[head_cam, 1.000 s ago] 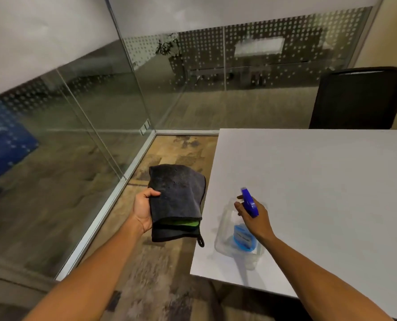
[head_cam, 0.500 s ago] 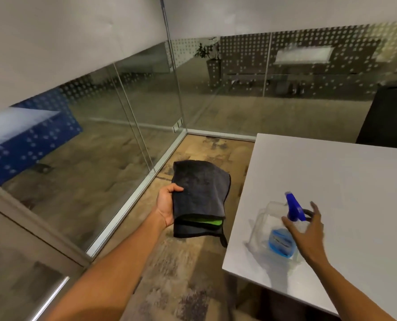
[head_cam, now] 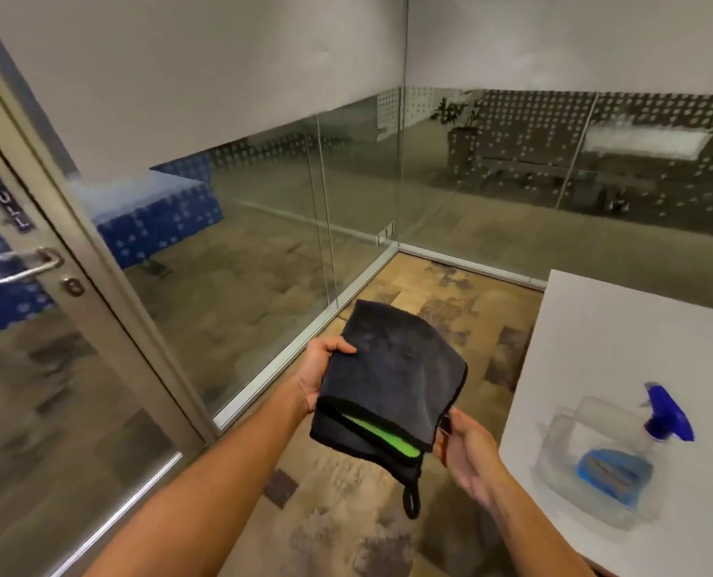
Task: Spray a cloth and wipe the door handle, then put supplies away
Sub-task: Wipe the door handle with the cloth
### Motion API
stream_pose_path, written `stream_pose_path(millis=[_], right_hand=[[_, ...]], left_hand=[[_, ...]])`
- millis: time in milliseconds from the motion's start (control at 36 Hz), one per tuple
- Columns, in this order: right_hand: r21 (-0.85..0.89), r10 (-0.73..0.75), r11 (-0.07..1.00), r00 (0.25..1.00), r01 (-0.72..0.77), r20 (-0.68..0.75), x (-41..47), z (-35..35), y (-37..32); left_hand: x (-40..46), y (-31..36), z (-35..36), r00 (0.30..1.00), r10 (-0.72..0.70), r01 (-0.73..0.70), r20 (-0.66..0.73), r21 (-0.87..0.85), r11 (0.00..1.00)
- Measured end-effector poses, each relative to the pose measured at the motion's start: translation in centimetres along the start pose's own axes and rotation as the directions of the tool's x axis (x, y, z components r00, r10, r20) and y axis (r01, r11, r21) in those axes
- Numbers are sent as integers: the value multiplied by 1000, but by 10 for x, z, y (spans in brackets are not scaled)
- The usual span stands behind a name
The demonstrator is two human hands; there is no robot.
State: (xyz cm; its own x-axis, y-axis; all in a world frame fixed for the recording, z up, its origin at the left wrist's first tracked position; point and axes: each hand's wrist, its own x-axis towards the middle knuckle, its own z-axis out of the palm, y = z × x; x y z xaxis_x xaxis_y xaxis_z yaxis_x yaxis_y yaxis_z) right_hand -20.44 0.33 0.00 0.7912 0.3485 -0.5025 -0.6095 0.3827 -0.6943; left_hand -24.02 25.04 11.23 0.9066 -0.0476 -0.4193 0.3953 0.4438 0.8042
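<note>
**A:** Where's the cloth?

**B:** In the middle of my view, over the floor. The cloth [head_cam: 392,376] is dark grey, folded, with a green strip showing in the near fold and a small loop hanging off its corner at six o'clock. My left hand [head_cam: 320,376] grips its edge at nine o'clock, thumb curled over the top face, fingers hidden underneath.

**A:** And your right hand?

**B:** My right hand [head_cam: 465,456] sits at the cloth's four o'clock corner, palm turned up and mostly open. The fingertips touch the hem there, but I can't tell whether they pinch it or just rest against it.

**A:** The bottle?

**B:** The bottle [head_cam: 621,456] stands on the table [head_cam: 638,339], out at three o'clock from the cloth and apart from both hands. It's clear, with blue liquid low down and a blue trigger head on top. It's blurred, so I can't read the label.

**A:** The handle?

**B:** Far off at nine o'clock, at the left edge of view. The handle [head_cam: 17,266] is a metal lever on a glass door, with a keyhole just beside it at four o'clock and a "PULL" sign [head_cam: 7,202] above at twelve. Neither hand nor the cloth is near it. Glass walls run from the door frame to the corner beyond the cloth.
</note>
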Motion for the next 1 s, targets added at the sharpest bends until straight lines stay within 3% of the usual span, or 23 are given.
stream_pose_path(millis=[83,194,250,333,472,528,583,611,639,694,722,778,917,1000], right_hand=[[100,114,987,984,-129,140,6,52,13],[62,169,979,938,-196,301,11,104,34],[55,178,977,933,-204,312,16,122,47],[181,149,958,924,-223,351,22,135,59],[174,169,951,900,-256,402,35,166,84],[67,181,968,861,-241,476,34,182,90],[-15,229,961,764,-276,603,34,201,88],[-60,312,929,685,-365,658,36,212,86],[-106,319,928,618,-357,718,37,224,85],[-124,294,944,611,-304,735,48,238,82],[-196,363,925,602,-326,711,52,250,78],[-367,578,809,512,-459,636,73,263,76],[-645,653,736,469,-206,595,123,315,65],[-678,668,713,465,-177,581,146,347,61]], left_hand=[[-18,8,-30,999,-44,44,-4,31,999],[-43,24,-70,996,-90,91,-13,39,995],[-58,31,-93,996,-84,85,-30,38,996],[-74,42,-118,995,-88,89,-38,31,996],[-96,58,-165,993,-100,103,-58,42,994],[-102,65,-181,987,-125,132,-99,74,988],[-106,75,-193,972,-174,192,-157,104,976],[-107,80,-198,963,-199,222,-181,117,968],[-108,85,-203,955,-215,244,-204,132,961],[-106,96,-211,943,-226,271,-246,166,948],[-104,100,-215,937,-234,287,-260,190,939],[-98,109,-224,928,-237,312,-287,252,916],[-78,129,-253,922,-183,303,-340,342,890],[-65,148,-275,929,-72,223,-362,393,892]])
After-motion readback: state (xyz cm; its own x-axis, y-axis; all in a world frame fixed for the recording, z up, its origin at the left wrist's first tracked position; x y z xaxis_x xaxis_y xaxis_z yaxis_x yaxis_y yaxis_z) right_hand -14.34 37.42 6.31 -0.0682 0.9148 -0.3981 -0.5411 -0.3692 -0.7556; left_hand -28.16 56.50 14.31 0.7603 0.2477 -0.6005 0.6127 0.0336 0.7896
